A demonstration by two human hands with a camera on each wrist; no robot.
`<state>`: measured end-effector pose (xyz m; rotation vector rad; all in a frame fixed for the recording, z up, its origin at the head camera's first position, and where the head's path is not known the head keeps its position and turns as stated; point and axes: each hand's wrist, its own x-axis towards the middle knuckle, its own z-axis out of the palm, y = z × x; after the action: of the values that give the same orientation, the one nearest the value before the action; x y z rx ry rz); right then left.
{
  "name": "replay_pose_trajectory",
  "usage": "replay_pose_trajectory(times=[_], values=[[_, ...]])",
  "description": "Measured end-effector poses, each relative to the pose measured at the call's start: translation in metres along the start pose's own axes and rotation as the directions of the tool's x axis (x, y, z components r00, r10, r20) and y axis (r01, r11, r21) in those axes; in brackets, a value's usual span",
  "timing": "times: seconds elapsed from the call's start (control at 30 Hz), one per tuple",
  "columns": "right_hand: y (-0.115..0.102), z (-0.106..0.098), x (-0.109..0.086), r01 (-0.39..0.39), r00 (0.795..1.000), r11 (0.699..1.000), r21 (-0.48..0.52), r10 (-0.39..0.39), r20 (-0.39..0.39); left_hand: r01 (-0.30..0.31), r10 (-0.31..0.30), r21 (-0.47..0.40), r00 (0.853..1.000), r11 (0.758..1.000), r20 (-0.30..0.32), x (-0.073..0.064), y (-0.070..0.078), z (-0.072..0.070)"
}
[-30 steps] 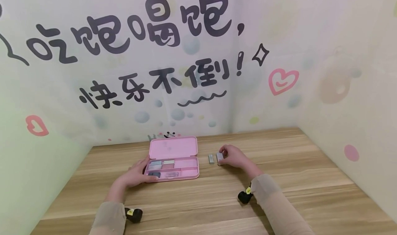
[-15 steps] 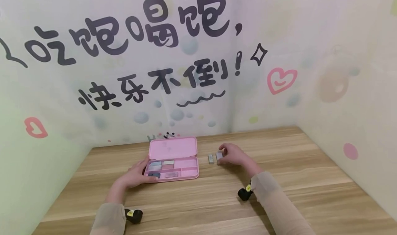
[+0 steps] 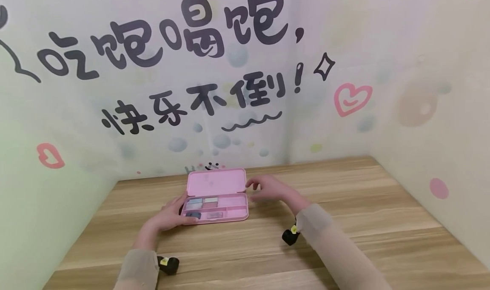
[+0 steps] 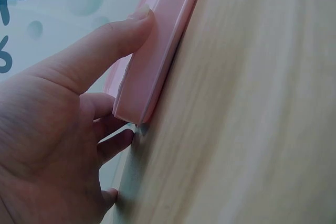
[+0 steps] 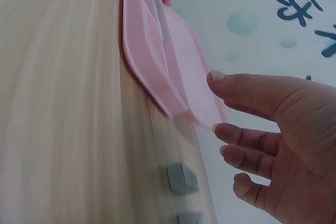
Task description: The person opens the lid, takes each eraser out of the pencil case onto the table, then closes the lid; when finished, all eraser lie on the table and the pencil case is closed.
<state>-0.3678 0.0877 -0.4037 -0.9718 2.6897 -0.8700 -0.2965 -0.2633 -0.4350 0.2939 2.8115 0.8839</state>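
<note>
An open pink pencil case (image 3: pixel 229 200) lies on the wood-grain table, its lid (image 3: pixel 217 182) tipped back toward the wall. My left hand (image 3: pixel 167 217) grips the left end, thumb along the front wall and fingers round the far side. Small blue, white and pink blocks (image 3: pixel 210 200) fill the left of the back compartment; a dark block (image 3: pixel 193 214) and a pale one (image 3: pixel 215 214) lie in front. My right hand (image 3: pixel 271 188) hovers by the case's right edge, thumb and fingers apart, holding nothing. Below it in the right wrist view sits a grey block (image 5: pixel 181 178), with another (image 5: pixel 189 218) nearby.
A printed cloth wall (image 3: pixel 214 111) with large dark characters rises behind the table (image 3: pixel 229 251). Pale side walls flank both sides. A black wrist camera (image 3: pixel 168 265) is on the left wrist, another (image 3: pixel 290 236) on the right.
My right hand has let go of the grey block on the table and moved left to the case's right edge. The left hand keeps its grip on the case.
</note>
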Motion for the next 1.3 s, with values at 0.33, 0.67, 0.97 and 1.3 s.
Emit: replay_pose_trajectory(times=[0.33, 0.67, 0.97, 1.3], values=[[-0.038, 0.015, 0.037, 0.169, 0.971, 0.981, -0.090, -0.150, 0.188, 0.007, -0.007, -0.007, 1.000, 1.000, 0.002, 0.001, 0.000, 0.000], [-0.065, 0.036, 0.064, 0.266, 0.920, 0.953, -0.146, -0.205, 0.334, 0.019, -0.019, 0.003, 1.000, 1.000, 0.000, -0.001, 0.001, 0.000], [-0.077, 0.047, 0.069, 0.230, 0.903, 0.954, -0.194, -0.135, 0.409, -0.004, 0.004, -0.005, 1.000, 1.000, 0.002, 0.001, 0.003, -0.001], [-0.079, 0.052, 0.073, 0.225, 0.897, 0.946, -0.236, -0.106, 0.428, -0.001, 0.001, -0.010, 1.000, 1.000, 0.006, 0.001, 0.003, -0.001]])
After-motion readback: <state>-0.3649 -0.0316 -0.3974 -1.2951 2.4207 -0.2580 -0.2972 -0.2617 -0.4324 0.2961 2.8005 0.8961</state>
